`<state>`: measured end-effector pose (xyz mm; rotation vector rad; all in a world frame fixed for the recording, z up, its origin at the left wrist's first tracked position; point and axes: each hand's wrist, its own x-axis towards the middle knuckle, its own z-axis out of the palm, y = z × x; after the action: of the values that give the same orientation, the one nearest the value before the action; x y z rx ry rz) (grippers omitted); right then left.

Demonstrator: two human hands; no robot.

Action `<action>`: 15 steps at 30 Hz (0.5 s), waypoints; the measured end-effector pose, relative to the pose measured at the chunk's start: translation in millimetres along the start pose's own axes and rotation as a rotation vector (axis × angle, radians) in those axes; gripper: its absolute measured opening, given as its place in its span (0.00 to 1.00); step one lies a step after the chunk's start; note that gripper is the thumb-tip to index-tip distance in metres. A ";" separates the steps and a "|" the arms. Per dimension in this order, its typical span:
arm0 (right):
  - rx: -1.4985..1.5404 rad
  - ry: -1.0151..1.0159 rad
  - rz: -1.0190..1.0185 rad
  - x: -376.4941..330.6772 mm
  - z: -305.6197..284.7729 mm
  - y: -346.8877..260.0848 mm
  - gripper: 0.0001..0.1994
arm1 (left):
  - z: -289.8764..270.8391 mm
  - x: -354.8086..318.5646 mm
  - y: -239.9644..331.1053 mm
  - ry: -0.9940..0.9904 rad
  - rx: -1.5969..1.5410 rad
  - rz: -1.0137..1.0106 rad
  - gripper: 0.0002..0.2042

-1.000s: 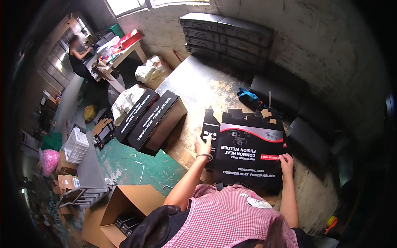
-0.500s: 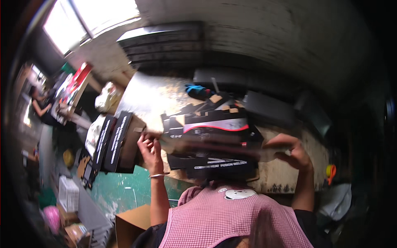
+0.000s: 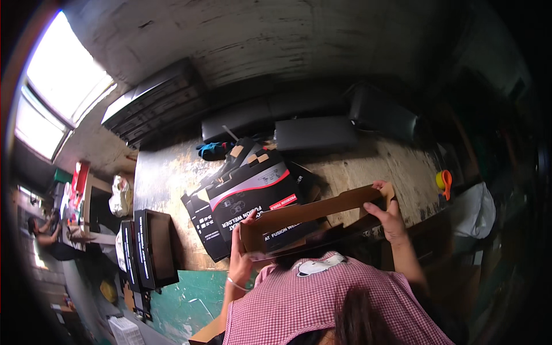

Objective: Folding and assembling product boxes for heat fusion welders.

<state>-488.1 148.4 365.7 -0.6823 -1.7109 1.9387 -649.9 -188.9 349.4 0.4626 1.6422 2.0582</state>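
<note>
Both of my hands hold a long cardboard box with brown inner walls, close to my apron. My left hand grips its left end, thumb up at the corner. My right hand grips the right end, fingers over the top edge and thumb on the inner side. The box is open in the middle, and its lower side is dark and partly hidden. Just beyond it lies a loose stack of flat black printed carton blanks on the worn wooden table.
Two black boxes stand at the table's left edge. A blue cloth-like item lies beyond the blanks, and closed black boxes line the back. An orange and yellow tape roll is at right. Another person sits far left.
My view has turned, shifting the table contents leftward and down. The cardboard piece, a blurred strip between my hands before, now shows upright brown walls. My hands are closer together and nearer my body.
</note>
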 end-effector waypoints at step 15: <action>-0.062 -0.098 0.000 25.5 -11.9 36.7 0.23 | 15.7 28.1 -15.2 0.191 0.094 -0.035 0.24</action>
<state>-500.7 169.4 326.5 -0.6185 -1.8362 1.9560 -662.9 -158.0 337.4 0.2727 1.8506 2.0599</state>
